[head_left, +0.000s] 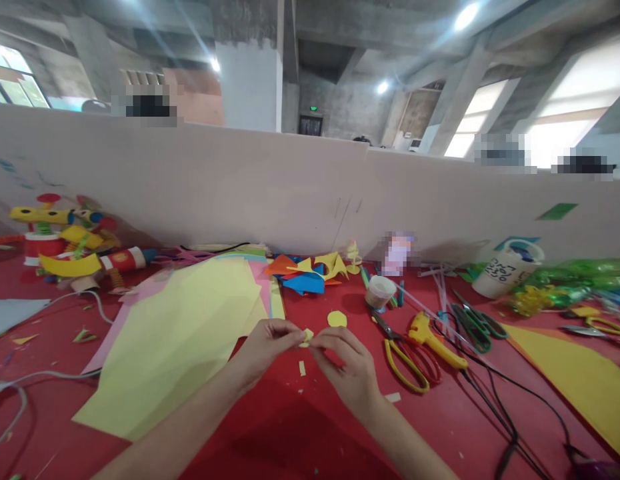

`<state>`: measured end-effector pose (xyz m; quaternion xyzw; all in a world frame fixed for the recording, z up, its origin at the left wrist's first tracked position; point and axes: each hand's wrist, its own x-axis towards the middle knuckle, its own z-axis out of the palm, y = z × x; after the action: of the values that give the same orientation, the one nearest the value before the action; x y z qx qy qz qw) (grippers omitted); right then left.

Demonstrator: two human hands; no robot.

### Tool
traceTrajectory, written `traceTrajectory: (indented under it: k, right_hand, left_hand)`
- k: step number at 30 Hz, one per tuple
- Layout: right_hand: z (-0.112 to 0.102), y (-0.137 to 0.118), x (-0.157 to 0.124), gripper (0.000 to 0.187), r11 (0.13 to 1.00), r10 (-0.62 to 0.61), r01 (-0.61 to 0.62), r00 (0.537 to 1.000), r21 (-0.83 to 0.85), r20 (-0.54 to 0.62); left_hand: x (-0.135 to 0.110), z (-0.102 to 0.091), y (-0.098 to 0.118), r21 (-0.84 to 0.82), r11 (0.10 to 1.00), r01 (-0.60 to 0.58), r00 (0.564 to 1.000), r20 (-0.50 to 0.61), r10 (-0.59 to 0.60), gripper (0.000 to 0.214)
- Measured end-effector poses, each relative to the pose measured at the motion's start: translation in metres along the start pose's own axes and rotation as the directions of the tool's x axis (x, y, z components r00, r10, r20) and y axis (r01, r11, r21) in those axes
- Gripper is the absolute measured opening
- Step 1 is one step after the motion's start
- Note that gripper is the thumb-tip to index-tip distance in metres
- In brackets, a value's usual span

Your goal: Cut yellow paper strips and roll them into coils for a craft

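Note:
My left hand (267, 347) and my right hand (347, 367) meet over the red table (290, 427), both pinching a small yellow paper piece (307, 337) between their fingertips. Just beyond them lies a yellow paper circle (337, 319), and a thin yellow paper strip (302, 368) lies below the hands. A large sheet of pale yellow paper (180, 340) is spread to the left of my left hand.
Red-and-yellow scissors (407, 357), a yellow glue gun (433, 340) with a black cord, green scissors (473, 327) and a tape roll (380, 291) lie right of my hands. Coloured paper scraps (310, 273), a paper-craft model (70, 247), a white cup (507, 270) and a partition wall (240, 187) stand behind.

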<state>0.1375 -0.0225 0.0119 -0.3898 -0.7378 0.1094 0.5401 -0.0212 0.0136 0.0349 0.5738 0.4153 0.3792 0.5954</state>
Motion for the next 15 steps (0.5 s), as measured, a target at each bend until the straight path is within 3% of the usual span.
traceTrajectory:
  k: [4, 8, 11, 15]
  right_hand:
    - [0.005, -0.004, 0.002, 0.005, 0.974, 0.196, -0.188, 0.979, 0.123, -0.058]
    - [0.013, -0.005, 0.003, 0.007, 0.841, 0.427, -0.392, 0.904, 0.374, -0.013]
    - [0.015, -0.005, 0.004, 0.013, 0.754, 0.504, -0.448, 0.864, 0.480, 0.015]
    - [0.015, 0.000, 0.004, 0.016, 0.720, 0.543, -0.492, 0.838, 0.490, 0.044]
  left_hand:
    - [-0.001, 0.001, 0.001, 0.041, 0.996, -0.075, 0.997, -0.009, 0.076, 0.018]
    - [-0.001, 0.001, 0.000, 0.089, 0.978, -0.188, 0.982, -0.010, 0.189, 0.017]
    - [-0.001, 0.000, -0.001, 0.108, 0.969, -0.223, 0.975, 0.007, 0.224, 0.016]
    - [0.001, -0.002, -0.003, 0.132, 0.963, -0.234, 0.972, 0.040, 0.231, 0.016]
